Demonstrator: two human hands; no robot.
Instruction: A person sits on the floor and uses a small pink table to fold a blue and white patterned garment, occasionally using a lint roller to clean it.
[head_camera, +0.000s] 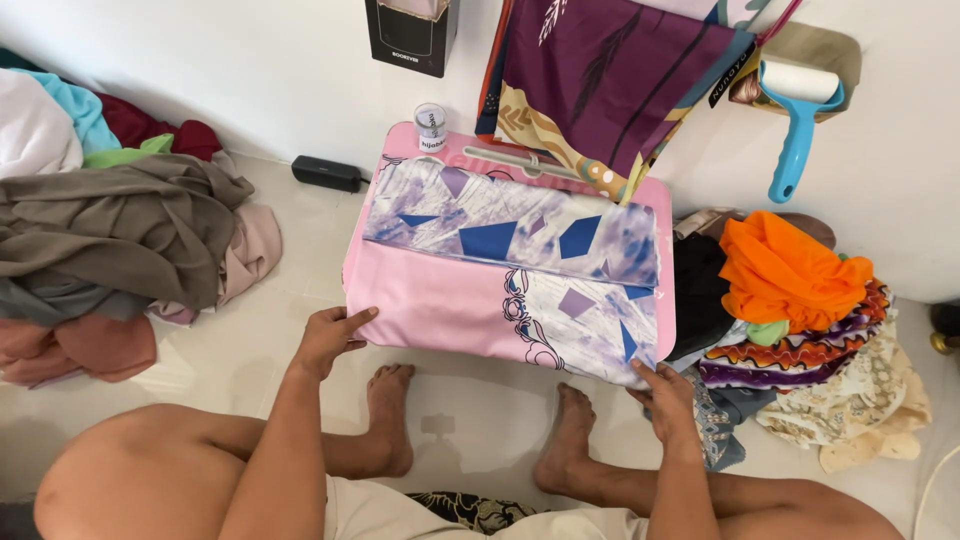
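The folded pink scarf (470, 295) with blue and white geometric print lies on a pink folding board (668, 250) on the floor, directly beyond the person's feet. The left hand (330, 335) rests on the scarf's near left corner, fingers extended and lying together. The right hand (662, 395) grips the near right corner; its fingertips curl under the edge and cannot be seen. The board is mostly covered by the scarf. A small jar (431, 126) stands at the board's far left corner. A blue lint roller (797, 120) hangs far right. Heaped clothes (120, 240) lie left, partly cut off.
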